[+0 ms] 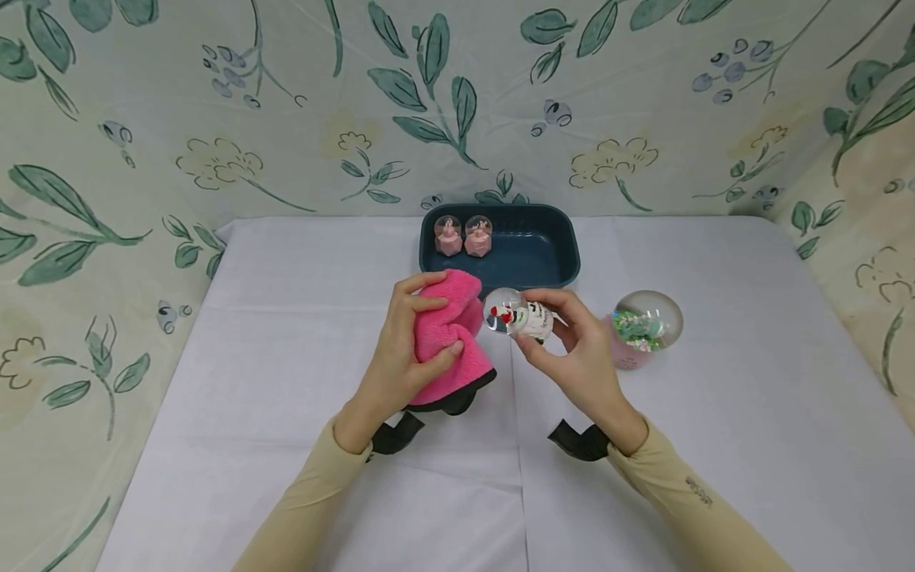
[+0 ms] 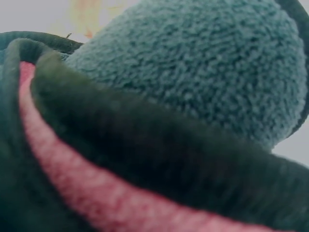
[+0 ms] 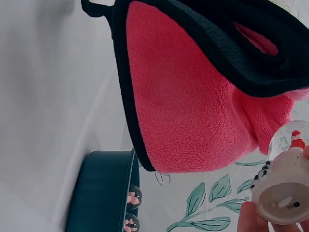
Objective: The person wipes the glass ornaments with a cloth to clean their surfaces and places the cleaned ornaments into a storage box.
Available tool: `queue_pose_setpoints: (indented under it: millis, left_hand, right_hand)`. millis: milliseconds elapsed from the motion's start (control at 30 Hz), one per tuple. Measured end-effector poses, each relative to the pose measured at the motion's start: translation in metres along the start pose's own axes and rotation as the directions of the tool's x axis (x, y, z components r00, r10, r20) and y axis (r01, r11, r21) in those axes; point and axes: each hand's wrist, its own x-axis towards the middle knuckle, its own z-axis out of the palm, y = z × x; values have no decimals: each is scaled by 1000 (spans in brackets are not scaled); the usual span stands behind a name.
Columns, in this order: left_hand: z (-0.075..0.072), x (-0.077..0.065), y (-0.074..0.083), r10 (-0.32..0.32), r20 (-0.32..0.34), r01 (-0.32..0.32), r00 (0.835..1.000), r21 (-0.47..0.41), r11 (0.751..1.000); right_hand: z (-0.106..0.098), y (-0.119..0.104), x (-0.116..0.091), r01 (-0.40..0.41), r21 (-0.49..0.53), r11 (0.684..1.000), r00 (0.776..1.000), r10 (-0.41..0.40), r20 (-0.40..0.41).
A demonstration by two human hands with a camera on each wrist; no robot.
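By the right hand (image 1: 575,338), a snow globe (image 1: 519,314) is pinched at its base (image 1: 538,319); at nine o'clock, a cloth (image 1: 452,338) is gripped by the left hand (image 1: 400,342). For wiping, the dome (image 1: 500,308) is probably best rotated gently against the cloth.

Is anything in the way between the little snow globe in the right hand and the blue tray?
Nothing visible stands between the little snow globe and the blue tray except the tray's near rim. The pink cloth in the left hand is to the globe's left; the larger globe stands to its right, out of the way.
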Motion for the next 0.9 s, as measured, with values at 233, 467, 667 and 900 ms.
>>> queue_pose_setpoints:
  millis: [233, 467, 667, 900]
  left_hand:
    - [1, 2, 3, 1, 0, -1, 1000, -33, 999]
    - [2, 4, 5, -7, -8, 7, 1000, -56, 998]
    - [7, 7, 8, 10, 7, -9, 1000, -119, 993]
    - [14, 7, 13, 31, 109, -19, 994, -116, 993]
  right_hand:
    - [2, -1, 1, 31, -17, 999, 999, -30, 33]
    - [3, -3, 1, 99, 0, 995, 994, -99, 46]
    - [7, -3, 1, 287, 2, 958, 957, -287, 46]
    - [10, -3, 3, 506, -113, 855, 862, -505, 34]
